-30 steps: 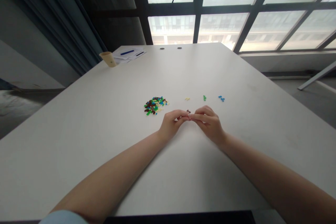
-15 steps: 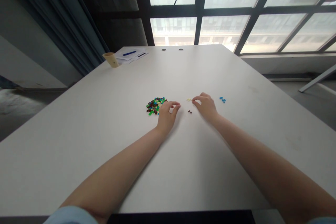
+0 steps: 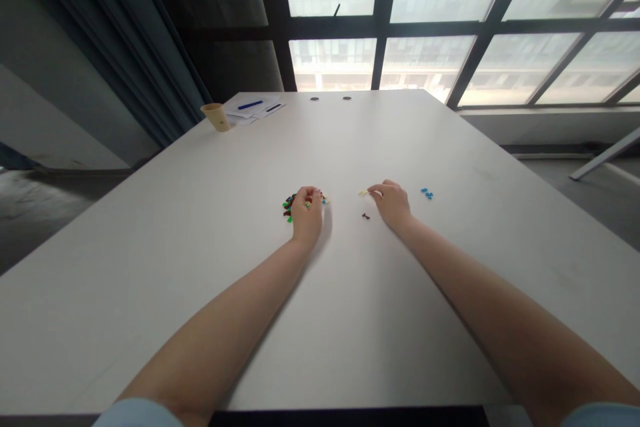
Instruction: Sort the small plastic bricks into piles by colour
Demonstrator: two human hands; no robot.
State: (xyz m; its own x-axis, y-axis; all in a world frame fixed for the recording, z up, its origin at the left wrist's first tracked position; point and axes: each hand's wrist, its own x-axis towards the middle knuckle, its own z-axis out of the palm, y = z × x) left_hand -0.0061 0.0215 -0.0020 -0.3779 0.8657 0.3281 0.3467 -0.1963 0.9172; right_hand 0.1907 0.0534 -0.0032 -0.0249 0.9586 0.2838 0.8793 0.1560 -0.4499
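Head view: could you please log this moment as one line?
left hand: over brick pile | right hand: at yellow bricks | apart: blue bricks

Lying on the tabletop [image 3: 350, 320]: a pile of small plastic bricks [image 3: 288, 208] partly under the left grip [image 3: 307, 213], a few loose bricks [image 3: 366, 216] between both grips, another brick cluster [image 3: 363, 193] just at the right grip [image 3: 393, 203], and more bricks [image 3: 427, 193] further right. Standing far behind: a paper cup [image 3: 216, 117] just left of papers [image 3: 253, 109] carrying a pen [image 3: 250, 105].
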